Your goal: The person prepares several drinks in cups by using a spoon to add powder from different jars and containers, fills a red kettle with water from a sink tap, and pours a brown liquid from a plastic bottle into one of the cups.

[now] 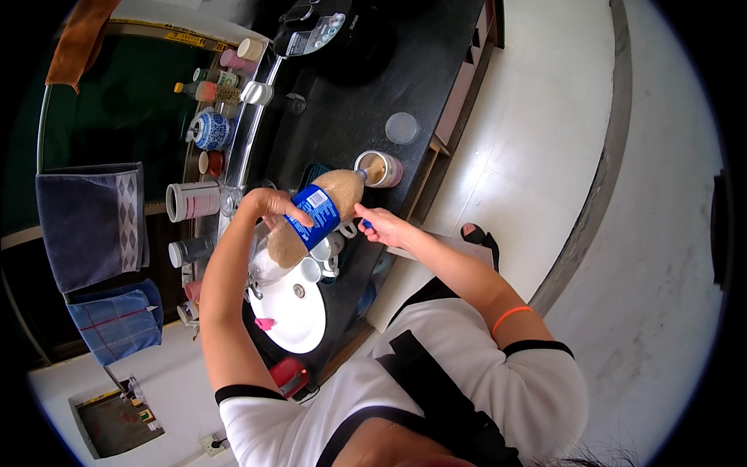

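Note:
My left hand (pixel 277 205) is closed round a large clear plastic bottle (pixel 341 192) with a blue label. Tan grains fill part of the bottle, which lies tilted with its neck at the mouth of a white jar (pixel 393 173). Similar tan grains show inside the jar. Just below the bottle's shoulder is my right hand (pixel 381 227), its fingers pinched on a small blue piece, which looks like a cap (pixel 366 223). Whether the right fingertips also touch the bottle is hard to tell. A round translucent lid (pixel 401 128) rests on the dark counter beyond the jar.
White mugs (pixel 327 247) stand beside the bottle, near a white oval sink (pixel 305 331). A black appliance (pixel 327 31) is at the far end of the counter (pixel 350 109). Along the left ledge stand several jars and a blue-and-white pot (pixel 210 129). Towels (pixel 93 222) hang farther left.

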Demonstrator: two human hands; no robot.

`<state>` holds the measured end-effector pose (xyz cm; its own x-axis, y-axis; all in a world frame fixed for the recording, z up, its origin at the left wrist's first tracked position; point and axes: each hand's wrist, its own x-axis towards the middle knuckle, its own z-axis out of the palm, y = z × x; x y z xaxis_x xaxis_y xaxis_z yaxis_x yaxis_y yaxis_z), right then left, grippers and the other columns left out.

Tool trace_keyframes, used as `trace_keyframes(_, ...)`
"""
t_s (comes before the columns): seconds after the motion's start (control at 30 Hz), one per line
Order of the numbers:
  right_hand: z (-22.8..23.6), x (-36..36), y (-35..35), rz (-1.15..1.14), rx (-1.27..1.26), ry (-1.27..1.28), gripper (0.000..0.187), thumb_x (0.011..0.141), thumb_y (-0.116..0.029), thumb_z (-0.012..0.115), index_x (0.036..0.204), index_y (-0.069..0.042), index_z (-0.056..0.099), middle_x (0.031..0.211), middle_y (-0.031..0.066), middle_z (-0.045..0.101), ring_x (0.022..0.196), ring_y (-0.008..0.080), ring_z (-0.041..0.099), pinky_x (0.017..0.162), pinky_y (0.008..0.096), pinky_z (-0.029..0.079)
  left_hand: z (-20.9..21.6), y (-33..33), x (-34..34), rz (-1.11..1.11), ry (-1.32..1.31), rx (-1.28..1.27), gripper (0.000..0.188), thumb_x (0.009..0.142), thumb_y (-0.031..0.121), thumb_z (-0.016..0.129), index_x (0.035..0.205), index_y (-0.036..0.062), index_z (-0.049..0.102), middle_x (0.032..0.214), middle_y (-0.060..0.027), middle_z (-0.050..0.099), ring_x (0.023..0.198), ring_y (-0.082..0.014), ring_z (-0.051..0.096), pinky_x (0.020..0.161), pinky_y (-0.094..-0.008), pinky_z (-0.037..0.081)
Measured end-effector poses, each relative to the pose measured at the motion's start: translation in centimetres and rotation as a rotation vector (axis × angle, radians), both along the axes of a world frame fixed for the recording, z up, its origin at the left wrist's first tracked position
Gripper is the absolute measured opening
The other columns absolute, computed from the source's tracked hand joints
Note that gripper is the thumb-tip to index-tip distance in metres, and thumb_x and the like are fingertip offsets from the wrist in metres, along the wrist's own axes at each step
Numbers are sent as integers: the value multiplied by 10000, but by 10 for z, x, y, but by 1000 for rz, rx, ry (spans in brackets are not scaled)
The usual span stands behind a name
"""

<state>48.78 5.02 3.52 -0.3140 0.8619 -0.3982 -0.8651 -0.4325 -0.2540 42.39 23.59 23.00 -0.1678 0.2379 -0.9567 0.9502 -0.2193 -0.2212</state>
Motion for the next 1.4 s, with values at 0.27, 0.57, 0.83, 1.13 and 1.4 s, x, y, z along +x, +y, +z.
trace_keyframes(0.27,3,4,-1,11,16,10,373,856,-445,521,913,-81,462,656,-9,443,472,32,334,395,152,263,8,-5,2,-63,-26,44,1007,442,447,830,1280,73,415,1243,-191,469,1163,-358,432,976,-433,352)
trace_keyframes(0.57,11,10,2,1,39,25,447,873,-433,496,1052,-23,509,685,-8,425,498,29,326,414,148,275,13,4,9,-100,19,56,993,460,410,835,1286,70,401,1233,-175,484,1190,-341,410,982,-466,333)
trace_keyframes(0.83,9,14,1,-31,100,50,462,886,-441,463,1085,-25,495,705,-12,410,501,29,310,415,147,272,19,6,8,-93,61,94,956,465,371,849,1279,111,420,1235,-150,491,1189,-335,412,981,-494,322)
trace_keyframes(1.13,10,16,-1,-15,60,23,456,890,-443,454,1071,-25,475,682,-14,414,499,27,319,416,148,263,23,-3,7,-76,-9,75,974,459,401,842,1274,75,419,1247,-165,475,1203,-338,395,983,-481,332)
trace_keyframes(1.4,9,20,-3,-16,75,4,488,894,-450,441,1113,-14,464,682,-15,404,504,26,321,419,153,257,23,-2,2,-29,-14,74,1018,446,381,846,1313,127,376,1272,-153,455,1219,-334,375,981,-482,327)
